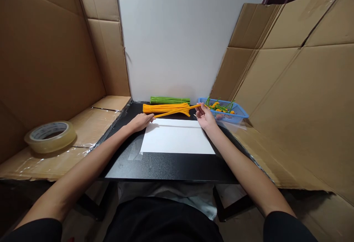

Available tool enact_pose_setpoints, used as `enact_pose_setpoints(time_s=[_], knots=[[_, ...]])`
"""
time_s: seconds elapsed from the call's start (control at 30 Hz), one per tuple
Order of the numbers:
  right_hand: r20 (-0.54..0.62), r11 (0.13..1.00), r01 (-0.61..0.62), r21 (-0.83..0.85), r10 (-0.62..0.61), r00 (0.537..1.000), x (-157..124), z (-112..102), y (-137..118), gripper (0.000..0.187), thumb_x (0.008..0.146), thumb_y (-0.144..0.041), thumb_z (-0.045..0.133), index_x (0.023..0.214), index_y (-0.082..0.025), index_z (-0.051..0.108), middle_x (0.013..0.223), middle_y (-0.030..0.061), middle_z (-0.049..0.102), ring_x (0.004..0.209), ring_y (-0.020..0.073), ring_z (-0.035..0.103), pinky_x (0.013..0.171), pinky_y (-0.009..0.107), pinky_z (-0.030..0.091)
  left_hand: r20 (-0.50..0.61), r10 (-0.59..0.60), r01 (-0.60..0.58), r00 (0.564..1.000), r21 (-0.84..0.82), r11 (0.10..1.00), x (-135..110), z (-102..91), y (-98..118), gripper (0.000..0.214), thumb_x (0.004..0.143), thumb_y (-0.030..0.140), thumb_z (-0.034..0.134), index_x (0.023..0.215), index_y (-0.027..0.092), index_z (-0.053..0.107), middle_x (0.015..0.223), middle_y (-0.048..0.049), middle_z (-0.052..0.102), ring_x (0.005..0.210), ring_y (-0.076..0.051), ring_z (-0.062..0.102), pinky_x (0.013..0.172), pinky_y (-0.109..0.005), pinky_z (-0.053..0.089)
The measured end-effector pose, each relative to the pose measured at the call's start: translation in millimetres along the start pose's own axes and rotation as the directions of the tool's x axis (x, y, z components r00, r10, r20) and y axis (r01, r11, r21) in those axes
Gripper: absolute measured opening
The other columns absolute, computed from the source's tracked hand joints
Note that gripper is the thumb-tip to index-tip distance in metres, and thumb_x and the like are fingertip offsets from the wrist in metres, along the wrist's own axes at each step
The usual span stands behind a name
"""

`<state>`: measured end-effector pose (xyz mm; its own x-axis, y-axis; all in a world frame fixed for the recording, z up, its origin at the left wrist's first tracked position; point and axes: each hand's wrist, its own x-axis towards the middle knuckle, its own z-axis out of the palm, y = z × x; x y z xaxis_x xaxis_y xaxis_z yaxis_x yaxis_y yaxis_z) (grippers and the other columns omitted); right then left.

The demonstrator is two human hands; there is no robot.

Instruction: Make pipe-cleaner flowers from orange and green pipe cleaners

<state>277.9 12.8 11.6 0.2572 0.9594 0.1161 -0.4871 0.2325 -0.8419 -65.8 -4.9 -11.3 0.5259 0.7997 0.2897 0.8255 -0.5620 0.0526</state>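
**A:** What are the fingers doing?

**B:** The right hand (205, 116) pinches one end of an orange pipe cleaner (177, 111) between thumb and forefinger, its other fingers (204, 114) loosely curled. The left hand (140, 122) lies palm down, its fingers (149, 117) closed narrowly on the other end.

**A:** And the arms?

**B:** Both reach forward from the bottom corners, the hands just past the far edge of a white paper sheet (177, 137), with the stem running slantwise between them.

**A:** What's nearby?

**B:** Along the tabletop's (166, 166) far edge lie an orange bundle (155, 108) and a green bundle (170, 100). A blue basket (238, 112) of small orange and green pieces sits at the far right corner, just beside the right hand. A tape roll (50, 137) rests on cardboard (91, 126) left of the tabletop.
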Motion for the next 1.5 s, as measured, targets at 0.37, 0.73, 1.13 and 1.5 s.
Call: enact_pose_setpoints(time_s=[0.37,0.73,1.13,1.5], knots=[[0.196,0.984,0.115,-0.134,-0.087,0.977,-37.9,31.3,6.0,0.048,0.061,-0.052,0.091,0.093,-0.022,0.074,0.084,0.0012,0.077,0.077,0.0144,0.071,0.059,0.020,0.053,-0.354,0.038,-0.027,0.935,0.036,0.999,3.6,-18.8,52.7,0.055,0.090,0.047,0.062,0.136,0.017,0.055,0.147,-0.0159,0.055,0.144,-0.037,0.037,0.120,-0.051,0.025],[0.397,0.985,0.098,-0.139,-0.035,0.917,-68.3,51.2,18.3,0.046,0.050,-0.048,0.097,0.078,-0.020,0.073,0.081,0.0007,0.074,0.068,0.0121,0.064,0.066,0.026,0.054,-0.259,-0.031,-0.096,0.965,-0.465,0.880,1.2,-19.3,109.6,0.036,0.101,0.050,0.049,0.104,0.018,0.063,0.089,-0.0064,0.074,0.077,-0.019,0.067,0.068,-0.027,0.046],[0.412,0.986,-0.080,-0.145,0.134,0.901,-67.5,50.6,18.3,0.048,0.053,-0.050,0.095,0.085,-0.020,0.078,0.075,-0.0013,0.069,0.071,0.0105,0.063,0.073,0.025,0.053,-0.389,-0.174,-0.150,0.905,-0.672,0.725,6.0,-19.3,96.0,0.031,0.103,0.038,0.044,0.116,0.018,0.063,0.084,-0.0025,0.071,0.056,-0.009,0.058,0.058,-0.020,0.046],[0.428,0.967,-0.172,-0.188,0.239,0.872,-37.3,31.0,-25.2,0.027,0.074,-0.029,0.085,0.093,-0.017,0.071,0.063,-0.0067,0.054,0.043,0.0015,0.027,0.038,0.017,0.019,-0.555,-0.316,-0.149,0.769,-0.636,0.757,7.8,-48.6,78.6,0.037,0.097,0.050,0.055,0.097,0.016,0.071,0.075,-0.0016,0.066,0.064,-0.012,0.057,0.059,-0.021,0.041]])
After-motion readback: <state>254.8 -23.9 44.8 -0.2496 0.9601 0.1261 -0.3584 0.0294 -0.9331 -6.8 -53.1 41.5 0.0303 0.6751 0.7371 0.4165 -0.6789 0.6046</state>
